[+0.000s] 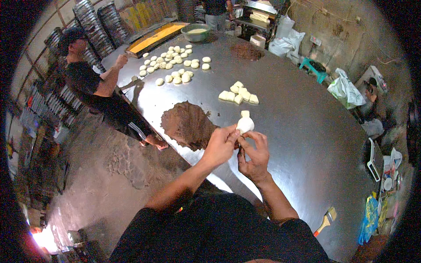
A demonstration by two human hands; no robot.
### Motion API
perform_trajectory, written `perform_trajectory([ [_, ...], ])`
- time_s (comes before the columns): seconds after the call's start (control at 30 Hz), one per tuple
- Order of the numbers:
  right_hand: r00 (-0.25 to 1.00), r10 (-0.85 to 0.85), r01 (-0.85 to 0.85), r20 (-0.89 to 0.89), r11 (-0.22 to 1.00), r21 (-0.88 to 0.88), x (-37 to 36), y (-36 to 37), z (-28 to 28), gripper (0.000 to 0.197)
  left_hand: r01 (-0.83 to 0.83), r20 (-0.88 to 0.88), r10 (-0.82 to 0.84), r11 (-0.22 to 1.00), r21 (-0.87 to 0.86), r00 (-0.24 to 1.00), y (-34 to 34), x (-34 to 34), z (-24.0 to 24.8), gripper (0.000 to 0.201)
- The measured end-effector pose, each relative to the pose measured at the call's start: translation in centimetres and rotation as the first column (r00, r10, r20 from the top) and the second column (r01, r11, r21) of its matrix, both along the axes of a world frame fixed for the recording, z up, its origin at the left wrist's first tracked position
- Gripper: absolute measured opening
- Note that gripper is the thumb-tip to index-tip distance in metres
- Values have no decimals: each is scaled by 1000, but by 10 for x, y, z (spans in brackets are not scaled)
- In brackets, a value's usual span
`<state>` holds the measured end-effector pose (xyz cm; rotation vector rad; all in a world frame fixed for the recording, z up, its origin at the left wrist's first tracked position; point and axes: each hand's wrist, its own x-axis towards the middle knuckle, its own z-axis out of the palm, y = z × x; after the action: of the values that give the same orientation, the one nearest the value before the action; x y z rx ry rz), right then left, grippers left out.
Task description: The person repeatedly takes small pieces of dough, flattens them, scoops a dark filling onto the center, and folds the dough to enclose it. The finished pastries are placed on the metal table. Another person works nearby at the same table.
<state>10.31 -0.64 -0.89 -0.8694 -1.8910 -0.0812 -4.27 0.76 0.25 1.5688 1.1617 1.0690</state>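
Over the metal table, my left hand (pixel 220 143) and my right hand (pixel 254 157) meet, fingertips pinching a flattened white piece of dough (pixel 245 125) between them. Its lower part is hidden behind my fingers. A small dough piece (pixel 244 114) shows directly beyond it. Beside my left hand spreads a dark brown mound (pixel 186 125) of crumbly or pasty stuff. Farther away lies a small cluster of cut dough pieces (pixel 239 93). Toward the far left, many rounded dough balls (pixel 169 61) rest in loose groups.
A co-worker (pixel 87 79) stands at the table's left edge. At the far end are a tray with a yellow-orange surface (pixel 158 38) and a green bowl (pixel 196 33). A brush (pixel 326 221) lies near right. Plastic bags (pixel 347 90) and a teal stool (pixel 313 70) are beyond the right edge.
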Motion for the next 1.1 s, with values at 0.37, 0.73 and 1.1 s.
perform_trajectory([
  [0.37,985,128,-46,111,835,-549,87,-93,-30,18,19,-490,39,993,114,871,-7,-35,-181,3],
  [0.73,964,-171,-5,-204,756,-655,44,-57,-102,7,-222,-747,55,967,-126,662,6,-20,-260,52],
  [1.1,972,-236,236,13,963,-134,-33,49,-57,55,-223,65,330,757,-614,942,-15,-64,-213,65],
])
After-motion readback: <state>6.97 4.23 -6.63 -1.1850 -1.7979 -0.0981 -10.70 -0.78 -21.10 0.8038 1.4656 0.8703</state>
